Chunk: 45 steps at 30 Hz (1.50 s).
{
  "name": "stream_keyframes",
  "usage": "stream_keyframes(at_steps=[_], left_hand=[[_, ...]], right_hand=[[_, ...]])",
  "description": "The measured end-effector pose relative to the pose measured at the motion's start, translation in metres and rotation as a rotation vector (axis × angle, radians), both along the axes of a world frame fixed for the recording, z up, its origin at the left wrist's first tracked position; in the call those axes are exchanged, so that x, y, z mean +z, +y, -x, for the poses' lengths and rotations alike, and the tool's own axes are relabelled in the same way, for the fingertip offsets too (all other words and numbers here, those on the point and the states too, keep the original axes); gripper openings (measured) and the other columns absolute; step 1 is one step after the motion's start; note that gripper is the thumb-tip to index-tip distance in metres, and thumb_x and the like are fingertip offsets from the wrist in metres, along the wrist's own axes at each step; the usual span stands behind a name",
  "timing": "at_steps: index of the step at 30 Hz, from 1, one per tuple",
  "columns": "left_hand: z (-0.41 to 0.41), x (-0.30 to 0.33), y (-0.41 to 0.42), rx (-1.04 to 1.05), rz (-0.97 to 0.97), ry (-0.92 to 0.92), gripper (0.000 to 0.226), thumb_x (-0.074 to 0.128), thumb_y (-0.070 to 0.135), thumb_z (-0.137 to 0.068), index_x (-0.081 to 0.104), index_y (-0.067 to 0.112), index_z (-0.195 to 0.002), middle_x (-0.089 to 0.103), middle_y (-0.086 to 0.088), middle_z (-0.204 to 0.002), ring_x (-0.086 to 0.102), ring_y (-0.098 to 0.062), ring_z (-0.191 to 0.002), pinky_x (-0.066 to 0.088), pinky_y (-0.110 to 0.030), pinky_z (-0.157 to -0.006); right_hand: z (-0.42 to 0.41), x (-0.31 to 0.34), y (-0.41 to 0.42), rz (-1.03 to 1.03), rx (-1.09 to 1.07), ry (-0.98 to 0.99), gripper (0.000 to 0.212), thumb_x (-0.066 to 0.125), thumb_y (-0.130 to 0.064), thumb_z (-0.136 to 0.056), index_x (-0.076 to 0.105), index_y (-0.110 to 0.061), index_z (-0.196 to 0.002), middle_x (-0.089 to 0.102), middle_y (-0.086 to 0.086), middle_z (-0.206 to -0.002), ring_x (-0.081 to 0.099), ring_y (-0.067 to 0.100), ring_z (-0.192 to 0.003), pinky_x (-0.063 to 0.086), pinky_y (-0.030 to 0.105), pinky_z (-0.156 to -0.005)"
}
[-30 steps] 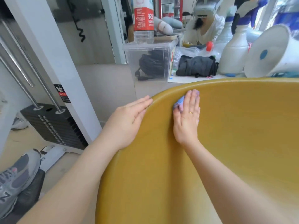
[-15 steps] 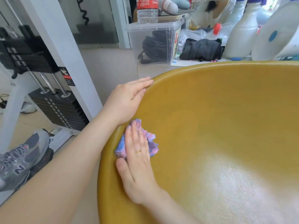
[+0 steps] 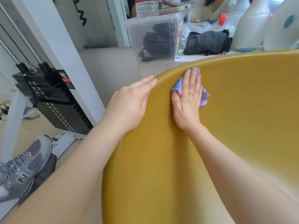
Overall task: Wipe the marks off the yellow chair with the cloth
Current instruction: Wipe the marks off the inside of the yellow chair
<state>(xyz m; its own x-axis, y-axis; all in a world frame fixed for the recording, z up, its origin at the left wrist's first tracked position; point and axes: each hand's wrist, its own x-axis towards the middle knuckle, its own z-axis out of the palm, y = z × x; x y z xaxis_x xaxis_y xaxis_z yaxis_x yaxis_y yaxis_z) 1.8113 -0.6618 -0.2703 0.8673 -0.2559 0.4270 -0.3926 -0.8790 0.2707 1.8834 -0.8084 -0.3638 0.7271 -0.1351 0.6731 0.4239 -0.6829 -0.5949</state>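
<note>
The right hand (image 3: 187, 101) lies flat, palm down, on the inside of the yellow chair (image 3: 234, 126), just below its curved upper rim. Its fingers (image 3: 193, 80) are straight and held close together, pressing the cloth (image 3: 204, 97) against the chair rather than gripping it; the thumb rests on the chair at the cloth's left edge. The cloth is blue and purple, bunched, and shows at the fingertips, to the left of the index finger and to the right of the palm. A gold ring sits on 1 finger of this hand.

The left hand (image 3: 131, 102) rests on the outer side of the chair's rim, fingers extended and together, lying along the rim and holding nothing. The 2 hands are near each other, with the rim between them.

The chair's shell fills the lower right of the view, glossy and mustard-toned, with a pale sheen low on the right.

Beyond the rim, a clear plastic box (image 3: 155, 36) stands on the floor with a dark bundle inside. To its right lie a black bag (image 3: 208, 42) and white spray bottles (image 3: 249, 25). On the left stands a weight stack (image 3: 53, 101) in a white frame. A grey sneaker (image 3: 24, 165) shows at lower left.
</note>
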Motion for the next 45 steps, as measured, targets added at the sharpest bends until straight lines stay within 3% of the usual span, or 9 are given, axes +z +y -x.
stream_keyframes(at_steps=[7,12,20,23,27,29,34,41,45], left_hand=[[0.007,0.005,-0.007,0.054,-0.176,-0.014,0.057,0.023,0.021,-0.085,0.037,0.027,-0.14,0.033,0.012,-0.149,0.046,-0.023,-0.129,0.043,-0.038,-0.098],[0.017,0.008,-0.011,0.078,-0.273,0.014,0.054,0.032,0.004,-0.095,0.024,0.024,-0.145,0.019,0.01,-0.155,0.035,-0.019,-0.136,0.037,-0.035,-0.099],[0.019,0.009,-0.014,0.092,-0.363,0.028,0.064,0.031,-0.002,-0.092,0.013,0.022,-0.148,0.008,0.008,-0.157,0.02,-0.014,-0.142,0.034,-0.031,-0.102],[0.022,0.004,-0.018,0.111,-0.407,0.026,0.063,0.025,0.0,-0.09,0.008,0.017,-0.148,0.003,0.002,-0.158,0.014,-0.017,-0.144,0.03,-0.033,-0.107],[0.027,-0.018,-0.036,0.14,-0.626,-0.138,0.061,0.007,0.014,-0.086,0.009,0.008,-0.147,0.0,-0.018,-0.156,0.005,-0.03,-0.145,0.002,-0.043,-0.116],[0.025,-0.031,-0.046,0.105,-0.716,-0.06,0.063,0.028,0.026,-0.093,-0.001,0.011,-0.147,-0.018,-0.015,-0.155,-0.013,-0.029,-0.144,-0.014,-0.045,-0.113],[0.021,-0.054,-0.067,0.065,-0.914,0.175,0.114,0.061,0.057,-0.075,-0.012,0.003,-0.145,-0.027,-0.014,-0.152,-0.021,-0.026,-0.142,-0.011,-0.042,-0.115],[0.017,-0.071,-0.083,0.072,-1.026,0.202,0.129,0.057,0.072,-0.065,-0.016,-0.001,-0.142,-0.025,-0.019,-0.152,-0.018,-0.027,-0.143,-0.01,-0.043,-0.115],[0.011,-0.081,-0.097,0.012,-1.046,0.209,0.134,0.057,0.075,-0.06,-0.015,-0.003,-0.142,-0.023,-0.018,-0.152,-0.016,-0.027,-0.144,-0.008,-0.039,-0.116]], right_hand=[[0.072,-0.033,0.028,0.035,0.339,0.146,0.06,0.018,-0.042,-0.092,-0.004,-0.015,-0.141,-0.015,-0.007,-0.147,-0.02,0.003,-0.138,-0.015,0.026,-0.113],[0.154,-0.081,0.041,0.17,0.568,0.197,0.059,0.006,-0.054,-0.094,-0.014,-0.031,-0.145,-0.016,-0.009,-0.155,-0.012,0.019,-0.143,-0.006,0.039,-0.115],[0.101,-0.075,0.017,0.215,0.4,0.143,0.051,0.005,-0.053,-0.095,-0.005,-0.039,-0.143,-0.013,-0.014,-0.153,-0.011,0.009,-0.142,-0.007,0.03,-0.115],[0.055,-0.059,-0.004,0.258,0.212,0.12,0.057,0.007,-0.052,-0.095,0.007,-0.024,-0.145,0.006,-0.001,-0.15,-0.003,0.015,-0.141,-0.005,0.028,-0.112],[0.013,-0.038,-0.051,0.399,0.058,0.043,0.06,0.025,-0.041,-0.094,0.017,-0.008,-0.144,0.01,-0.001,-0.147,0.004,0.022,-0.137,-0.013,0.022,-0.11],[0.003,-0.031,-0.07,0.463,0.051,0.046,0.06,0.026,-0.039,-0.093,0.013,-0.01,-0.144,0.005,-0.004,-0.147,0.0,0.018,-0.139,-0.016,0.022,-0.109],[0.023,-0.044,-0.056,0.369,0.083,0.167,0.063,0.025,-0.039,-0.091,0.014,-0.01,-0.145,-0.001,-0.004,-0.147,-0.003,0.02,-0.139,-0.015,0.027,-0.111],[0.151,-0.139,-0.076,0.493,0.357,0.327,0.053,0.007,-0.048,-0.097,0.003,-0.028,-0.146,0.007,0.0,-0.153,-0.004,0.017,-0.142,-0.009,0.028,-0.114],[0.142,-0.139,-0.08,0.572,0.264,0.279,0.053,0.009,-0.045,-0.098,0.021,-0.02,-0.144,0.025,0.0,-0.15,0.015,0.02,-0.138,0.0,0.029,-0.112]])
